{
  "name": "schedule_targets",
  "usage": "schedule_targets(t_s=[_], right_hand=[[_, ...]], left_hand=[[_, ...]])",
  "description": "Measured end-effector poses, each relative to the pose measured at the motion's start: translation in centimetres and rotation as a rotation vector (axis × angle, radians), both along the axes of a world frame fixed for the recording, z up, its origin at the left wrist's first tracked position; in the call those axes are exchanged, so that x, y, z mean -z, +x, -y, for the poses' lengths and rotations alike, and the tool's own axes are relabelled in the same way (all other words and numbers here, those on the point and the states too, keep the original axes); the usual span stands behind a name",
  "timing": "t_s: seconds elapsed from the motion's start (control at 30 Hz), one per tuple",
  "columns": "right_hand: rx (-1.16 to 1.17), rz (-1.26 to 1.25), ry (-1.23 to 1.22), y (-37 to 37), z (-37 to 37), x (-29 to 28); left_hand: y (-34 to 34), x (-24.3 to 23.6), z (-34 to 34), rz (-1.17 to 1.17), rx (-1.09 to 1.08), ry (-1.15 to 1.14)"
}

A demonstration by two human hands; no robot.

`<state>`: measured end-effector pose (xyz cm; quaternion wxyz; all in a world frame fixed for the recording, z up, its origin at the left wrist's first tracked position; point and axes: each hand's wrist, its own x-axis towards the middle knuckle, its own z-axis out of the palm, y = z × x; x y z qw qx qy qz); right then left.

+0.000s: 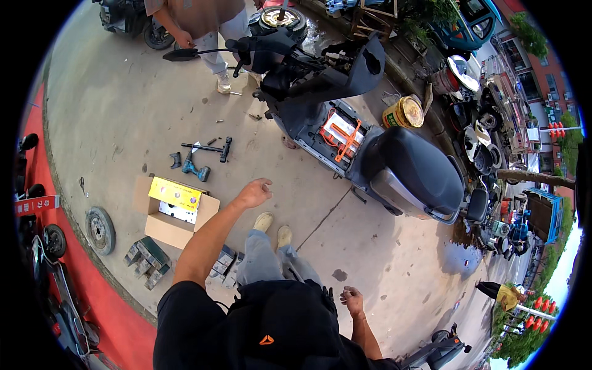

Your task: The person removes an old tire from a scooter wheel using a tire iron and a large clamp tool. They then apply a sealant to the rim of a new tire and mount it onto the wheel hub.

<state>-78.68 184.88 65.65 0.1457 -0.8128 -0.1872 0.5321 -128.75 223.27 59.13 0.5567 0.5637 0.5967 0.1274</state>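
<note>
My left hand (254, 193) is held out over the concrete, right of an opened cardboard box (165, 228). It holds nothing, and its slightly bent fingers are apart. Low at my right side hangs my right hand (353, 301), empty, with loosely curled fingers. Ahead stands a dark electric scooter (419, 163) with its floor compartment uncovered. Inside sits a white battery (339, 131) with orange straps. Yellow printed cardboard (175, 193) covers part of the box's white contents. Behind the box lie a teal cordless drill (196, 171) and a black T-shaped tool (213, 148).
Old grey batteries (148, 262) lie left of my feet, near a loose wheel (100, 230). Beyond the scooter stands another person (206, 21). A yellow bucket (404, 113) and piled scrap line the right side. Red flooring (117, 308) borders the left.
</note>
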Motion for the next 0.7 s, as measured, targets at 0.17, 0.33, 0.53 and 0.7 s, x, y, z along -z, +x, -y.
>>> schedule_targets(t_s=[0.17, 0.33, 0.53, 0.7], right_hand=[[0.045, -0.029, 0.123, -6.0, -0.6, -3.0], [0.227, 0.017, 0.042, -6.8, 6.3, -2.5], [0.613, 0.125, -0.002, -7.9, 18.3, -0.6], [0.588, 0.209, -0.045, -8.0, 24.2, -0.9]], left_hand=[[5.7, -11.7, -16.4, -0.109, 0.229, 0.293], [9.2, -22.8, -23.7, 0.016, 0.186, 0.313], [15.5, -10.9, -16.4, 0.097, 0.377, -0.038], [8.6, 6.4, -1.3, -0.089, 0.266, -0.468]])
